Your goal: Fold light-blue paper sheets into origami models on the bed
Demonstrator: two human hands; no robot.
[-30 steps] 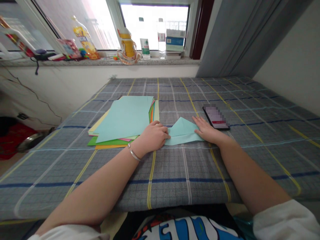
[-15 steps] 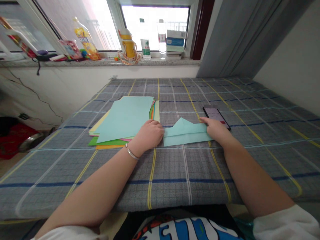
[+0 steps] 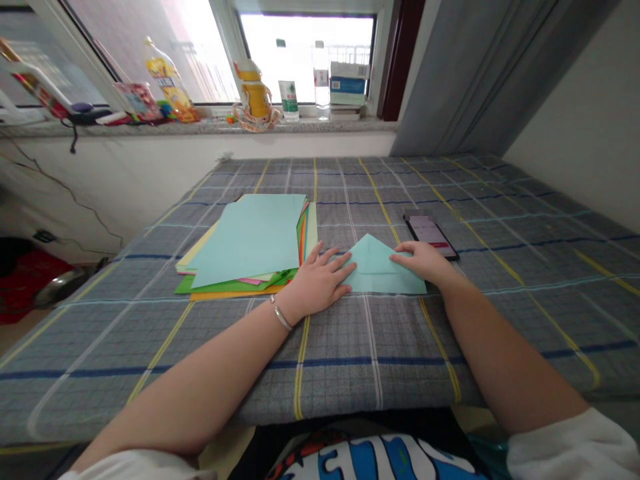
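Note:
A pale blue folded paper point(image 3: 376, 267) lies on the checked cloth, its pointed peak facing away from me. My left hand point(image 3: 321, 280) rests flat with fingers spread, the fingertips on the paper's left side. At the other side, my right hand point(image 3: 424, 261) has its fingers closed on the paper's right slope; the thumb is mostly hidden. To the left sits a stack of coloured paper point(image 3: 250, 243), a pale blue sheet on top with green, orange, yellow and pink edges sticking out. Just beyond my right hand is a phone point(image 3: 431, 235), its screen lit.
The checked cloth point(image 3: 210, 373) covers the whole table. Behind it, the windowsill point(image 3: 210, 127) holds a yellow drink bottle point(image 3: 170, 83), a yellow cup point(image 3: 255, 93), a white-and-green tube point(image 3: 289, 100), a clear bottle point(image 3: 321, 80) and stacked boxes point(image 3: 347, 87). A grey curtain point(image 3: 465, 73) hangs at right.
The paper's upper corners have been folded down at both sides, so a wide strip with a small peak now looks triangular. My left hand has opened and shifted right onto the paper.

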